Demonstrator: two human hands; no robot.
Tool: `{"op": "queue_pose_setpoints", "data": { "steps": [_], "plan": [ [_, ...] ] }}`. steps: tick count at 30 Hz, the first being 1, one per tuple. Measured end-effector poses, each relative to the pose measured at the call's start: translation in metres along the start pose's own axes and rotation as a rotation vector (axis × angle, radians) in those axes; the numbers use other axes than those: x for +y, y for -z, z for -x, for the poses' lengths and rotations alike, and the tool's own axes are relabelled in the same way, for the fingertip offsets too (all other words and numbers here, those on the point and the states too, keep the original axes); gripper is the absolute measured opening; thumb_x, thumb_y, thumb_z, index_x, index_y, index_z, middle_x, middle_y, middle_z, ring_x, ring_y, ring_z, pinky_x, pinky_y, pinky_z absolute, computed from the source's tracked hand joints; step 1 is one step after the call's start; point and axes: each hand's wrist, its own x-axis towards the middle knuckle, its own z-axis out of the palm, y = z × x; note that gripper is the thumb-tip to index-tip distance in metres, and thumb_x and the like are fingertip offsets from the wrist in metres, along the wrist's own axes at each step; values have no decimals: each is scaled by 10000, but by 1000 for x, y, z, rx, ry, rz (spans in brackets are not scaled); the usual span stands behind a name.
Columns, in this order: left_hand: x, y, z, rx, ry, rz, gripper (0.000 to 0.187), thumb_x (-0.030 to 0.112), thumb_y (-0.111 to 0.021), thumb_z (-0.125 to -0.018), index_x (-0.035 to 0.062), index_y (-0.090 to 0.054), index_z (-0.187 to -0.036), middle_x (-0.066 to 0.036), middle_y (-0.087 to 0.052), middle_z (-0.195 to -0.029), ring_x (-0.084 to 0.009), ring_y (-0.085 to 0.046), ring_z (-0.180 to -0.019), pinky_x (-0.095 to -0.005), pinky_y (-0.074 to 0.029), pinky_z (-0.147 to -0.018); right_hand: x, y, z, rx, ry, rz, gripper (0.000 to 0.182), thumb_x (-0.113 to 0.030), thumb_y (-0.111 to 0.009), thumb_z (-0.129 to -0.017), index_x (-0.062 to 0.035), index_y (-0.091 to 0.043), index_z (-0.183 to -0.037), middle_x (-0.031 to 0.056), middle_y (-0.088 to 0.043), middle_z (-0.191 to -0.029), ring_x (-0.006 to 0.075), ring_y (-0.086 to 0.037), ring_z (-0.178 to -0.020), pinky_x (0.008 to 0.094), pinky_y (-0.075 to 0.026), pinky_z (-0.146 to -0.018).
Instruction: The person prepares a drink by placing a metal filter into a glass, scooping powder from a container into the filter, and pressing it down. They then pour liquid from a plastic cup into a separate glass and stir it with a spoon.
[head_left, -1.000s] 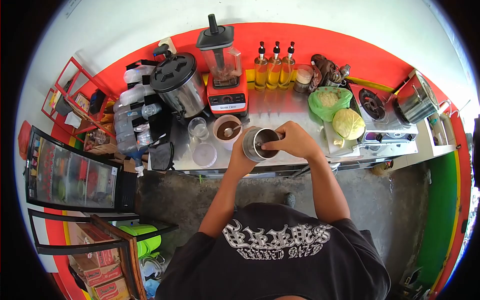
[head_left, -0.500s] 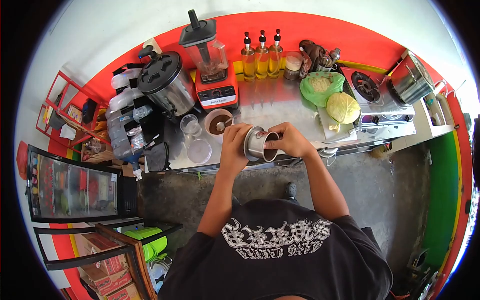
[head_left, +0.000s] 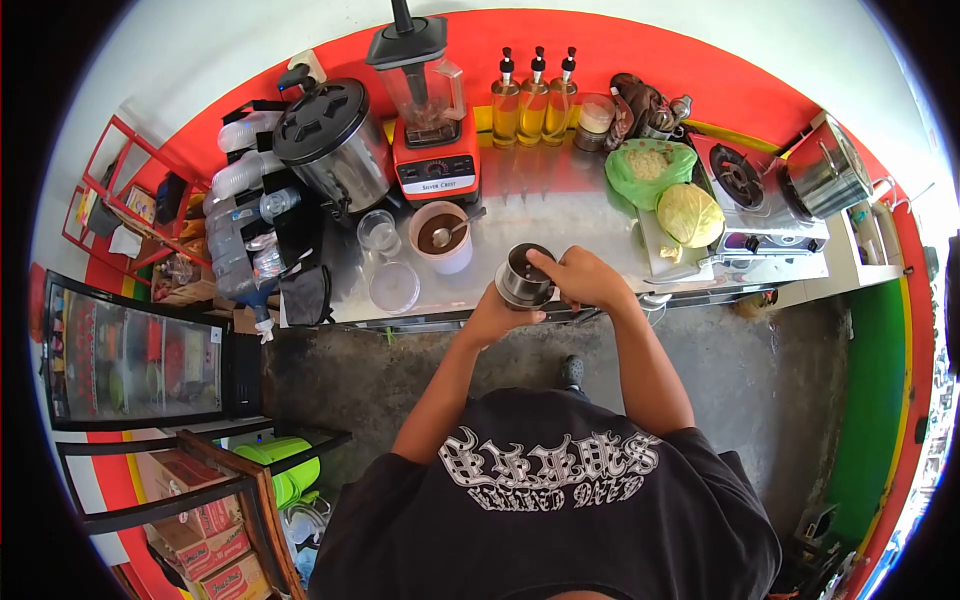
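Silvery metal shows between the two hands: a small, flanged cup [head_left: 527, 283] held just off the near edge of the steel counter [head_left: 560, 215]. The left hand [head_left: 497, 318] grips it from the left and below, fingers curled about its lower part. The right hand [head_left: 588, 279] is partly closed at the cup's right side, a digit touching the rim; its other fingers are partly hidden. The cup's opening faces up, its inside dark. Ahead of the left hand and slightly to its left stands a white tub [head_left: 446, 263] of brown powder [head_left: 430, 228], with a metal spoon [head_left: 462, 226] in it. A clear round lid [head_left: 394, 288] lies farther left. Ahead and to the right of the right hand sits a cabbage [head_left: 690, 216], beside a green bag [head_left: 625, 180].
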Motion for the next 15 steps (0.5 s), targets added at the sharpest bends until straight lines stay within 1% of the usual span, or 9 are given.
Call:
{"op": "queue_pose_setpoints", "data": {
  "steps": [4,6,7,8,10,11,12,14,15],
  "plan": [
    [5,5,-5,23,-13,-53,814,-8,-895,-747,62,-514,-1463,-61,-655,-1346,-204,-628,-1260,-381,-500,-1085,6,7,-6,-58,58,-81,755,-639,-593,-1035,1,-615,-635,80,-593,-564,179,-608,-494,356,-501,-536],
    [5,11,-10,64,-54,-51,831,-6,-901,-743,61,-505,-1470,-58,-653,-1348,-205,-620,-1275,-379,-492,-1094,18,7,-12,-144,298,-272,593,-514,-539,-1116,-36,-587,-768,-17,-520,-635,102,-490,-582,298,-449,-585],
    [6,12,-12,68,-58,-51,831,-6,-901,-743,61,-505,-1470,-58,-653,-1348,-205,-620,-1275,-379,-492,-1094,23,8,-14,-214,311,-290,478,-405,-493,-1156,-55,-567,-840,-36,-497,-697,86,-446,-653,281,-430,-628],
    [8,13,-13,90,-108,-86,836,-4,-906,-741,63,-504,-1471,-57,-653,-1346,-202,-623,-1270,-378,-494,-1090,27,8,-17,-216,316,-286,478,-405,-493,-1156,-55,-567,-840,-36,-497,-697,86,-446,-653,281,-430,-628],
    [12,16,-14,118,-161,-124,842,-2,-910,-739,66,-503,-1473,-56,-653,-1345,-200,-625,-1265,-377,-497,-1086,31,8,-19,-235,438,-328,455,-367,-483,-1163,-49,-562,-848,-30,-507,-713,84,-443,-670,279,-415,-642],
    [14,17,-15,123,-158,-141,845,2,-916,-736,64,-503,-1471,-54,-652,-1344,-196,-627,-1258,-377,-498,-1083,32,6,-20,-144,399,-295,444,-345,-477,-1166,-46,-551,-846,-30,-503,-714,85,-432,-679,279,-400,-654],
    [14,17,-16,128,-154,-159,849,6,-921,-734,61,-503,-1470,-52,-651,-1343,-191,-628,-1250,-377,-500,-1080,32,5,-21,-146,404,-294,444,-345,-477,-1166,-46,-551,-846,-30,-503,-714,85,-432,-679,279,-400,-654],
    [12,19,-16,121,-156,-162,845,11,-924,-734,61,-505,-1466,-50,-650,-1343,-187,-629,-1243,-375,-502,-1077,33,1,-22,-198,456,-365,466,-374,-509,-1150,-52,-558,-817,-45,-477,-686,71,-404,-648,276,-366,-605],
    [12,19,-16,110,-157,-163,841,16,-927,-734,60,-508,-1462,-48,-648,-1342,-182,-629,-1236,-374,-505,-1073,30,1,-20,-257,480,-409,477,-376,-508,-1150,-50,-550,-804,-44,-460,-686,75,-388,-653,283,-366,-614]
  ]
}}
